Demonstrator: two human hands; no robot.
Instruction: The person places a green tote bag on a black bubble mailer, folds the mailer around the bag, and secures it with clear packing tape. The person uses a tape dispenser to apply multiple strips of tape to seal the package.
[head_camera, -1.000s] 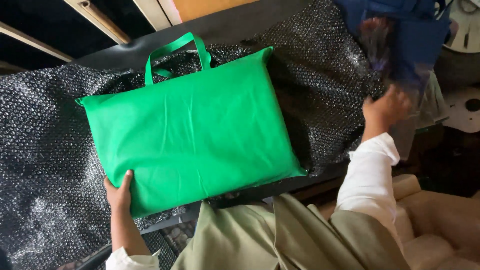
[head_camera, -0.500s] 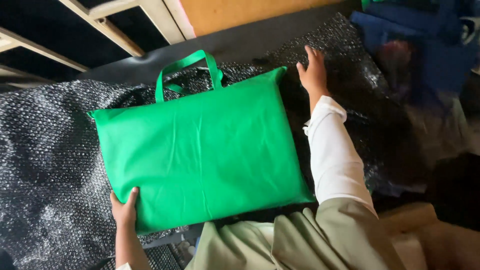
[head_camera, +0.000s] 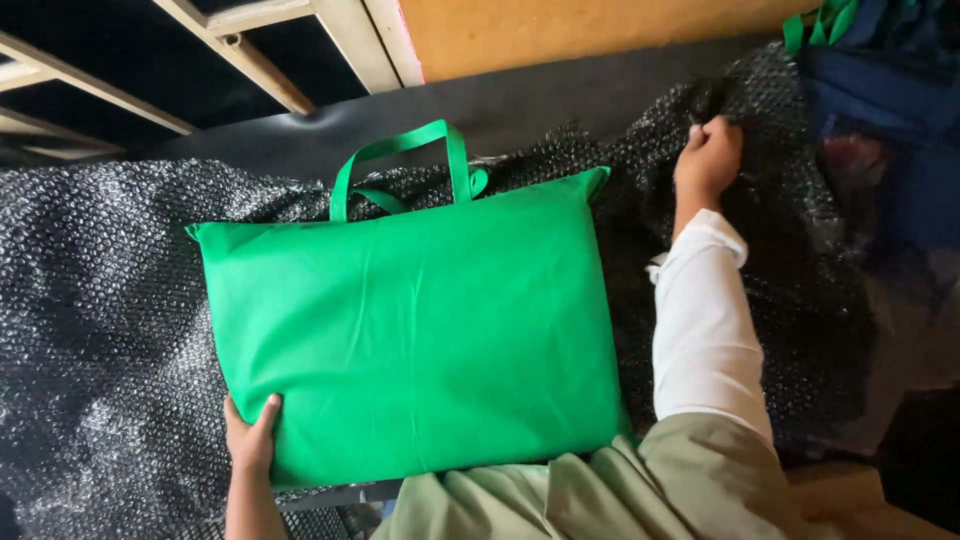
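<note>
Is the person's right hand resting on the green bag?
No, the right hand grips the black bubble wrap beyond the green bag, apart from its corner.
</note>
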